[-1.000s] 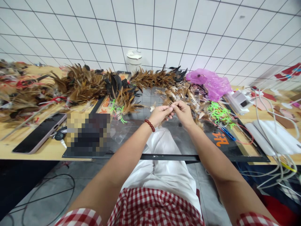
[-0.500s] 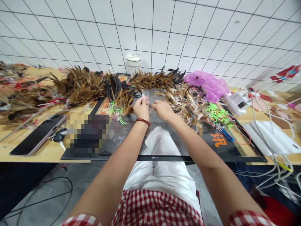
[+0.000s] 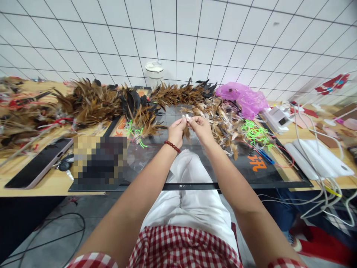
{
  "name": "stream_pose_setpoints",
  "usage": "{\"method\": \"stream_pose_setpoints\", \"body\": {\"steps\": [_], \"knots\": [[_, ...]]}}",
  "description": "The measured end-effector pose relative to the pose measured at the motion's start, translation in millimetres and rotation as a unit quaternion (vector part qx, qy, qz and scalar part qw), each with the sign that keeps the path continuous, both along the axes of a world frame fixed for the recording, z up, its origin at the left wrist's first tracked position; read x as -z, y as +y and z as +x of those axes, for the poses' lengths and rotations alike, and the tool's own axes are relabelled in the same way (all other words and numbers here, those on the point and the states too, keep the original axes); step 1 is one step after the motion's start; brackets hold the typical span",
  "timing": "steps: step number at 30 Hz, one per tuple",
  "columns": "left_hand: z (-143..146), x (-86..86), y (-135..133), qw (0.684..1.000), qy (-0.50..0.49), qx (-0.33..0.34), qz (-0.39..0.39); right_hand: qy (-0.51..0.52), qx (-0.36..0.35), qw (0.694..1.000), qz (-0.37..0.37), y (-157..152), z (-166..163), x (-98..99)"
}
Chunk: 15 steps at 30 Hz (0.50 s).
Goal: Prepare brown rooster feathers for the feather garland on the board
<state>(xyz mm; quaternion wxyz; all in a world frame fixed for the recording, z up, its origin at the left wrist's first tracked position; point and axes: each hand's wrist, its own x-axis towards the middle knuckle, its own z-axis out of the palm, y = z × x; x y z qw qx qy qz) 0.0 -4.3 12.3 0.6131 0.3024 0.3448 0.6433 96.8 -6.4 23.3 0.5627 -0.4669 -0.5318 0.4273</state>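
My left hand (image 3: 176,131) and my right hand (image 3: 201,127) meet above the glass-topped mat (image 3: 195,167), fingertips pinched together on a small brown feather (image 3: 187,128) with a pale fluffy end. A red bead bracelet (image 3: 172,146) circles my left wrist. Just behind the hands lies a loose heap of light brown feathers (image 3: 220,119). A tied feather bundle with green string (image 3: 141,126) rests to the left of my left hand.
Long rows of dark brown feathers (image 3: 92,100) cover the table's back and left. A phone (image 3: 35,162) lies at the left, a pink plastic bag (image 3: 242,97) and green strings (image 3: 255,132) at the right, with white cables (image 3: 318,149). A white cup (image 3: 154,72) stands by the tiled wall.
Both hands went left toward the green-stringed bundle half a second ago, then came back to the middle and rose, pinching a small feather between them.
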Motion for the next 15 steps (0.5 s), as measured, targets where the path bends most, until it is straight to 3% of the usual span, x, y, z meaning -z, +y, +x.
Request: {"method": "stream_pose_setpoints", "body": {"steps": [4,11,15], "knots": [[2,-3.2,-3,1.0,-0.014,0.028,0.001,-0.046,0.041,0.997,0.037,-2,-2,3.7],[-1,-1.5,0,1.0,-0.001,-0.008,-0.018,-0.184,0.054,0.977,0.092,-10,7,-4.5],[-2,-5.1,-7,0.997,0.053,0.056,0.001,-0.178,0.047,0.973,0.136,-3,21,-5.0]]}}
